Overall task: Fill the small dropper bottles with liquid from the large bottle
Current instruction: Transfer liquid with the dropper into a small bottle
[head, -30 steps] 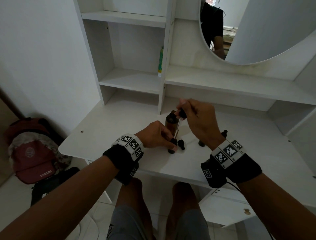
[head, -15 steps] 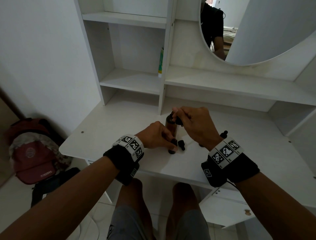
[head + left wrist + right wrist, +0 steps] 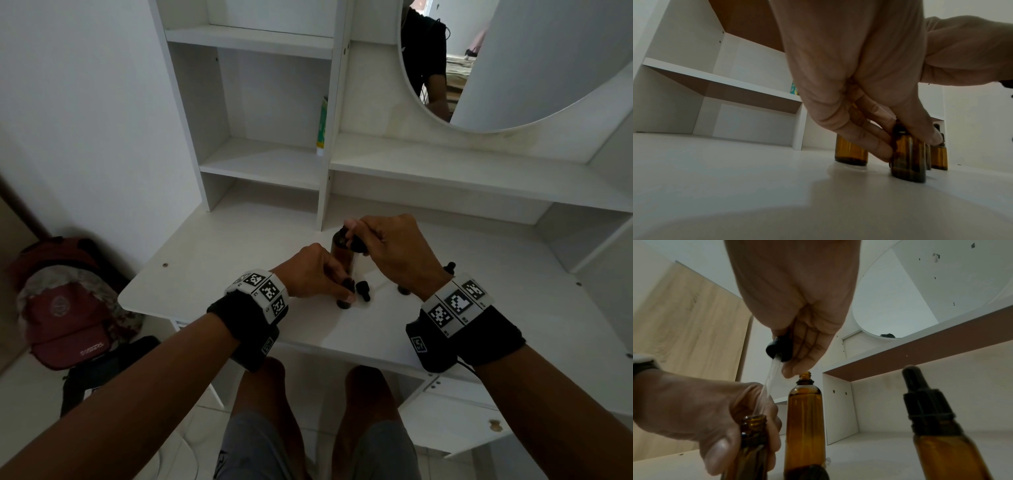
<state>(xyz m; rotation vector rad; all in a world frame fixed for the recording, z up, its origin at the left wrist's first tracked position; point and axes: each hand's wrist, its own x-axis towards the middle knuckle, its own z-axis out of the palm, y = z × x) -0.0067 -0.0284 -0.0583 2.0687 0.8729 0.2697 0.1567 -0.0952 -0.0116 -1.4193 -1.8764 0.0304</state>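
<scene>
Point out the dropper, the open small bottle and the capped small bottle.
dropper (image 3: 779, 348), right wrist view, black collar.
open small bottle (image 3: 754, 420), right wrist view, threaded neck.
capped small bottle (image 3: 941, 449), right wrist view, amber body.

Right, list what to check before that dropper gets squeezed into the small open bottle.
1. Small bottle uncapped: ok, its mouth is open.
2. Small bottle steadied: ok, the left hand grips it upright on the desk.
3. Dropper secure: ok, the right hand pinches its black cap.
4. Pipette tip inside the mouth: cannot tell; it slants down towards the mouth, but the tip is blurred.
5. Liquid in the pipette: cannot tell.
6. Large bottle upright beside it: ok, standing open.
</scene>
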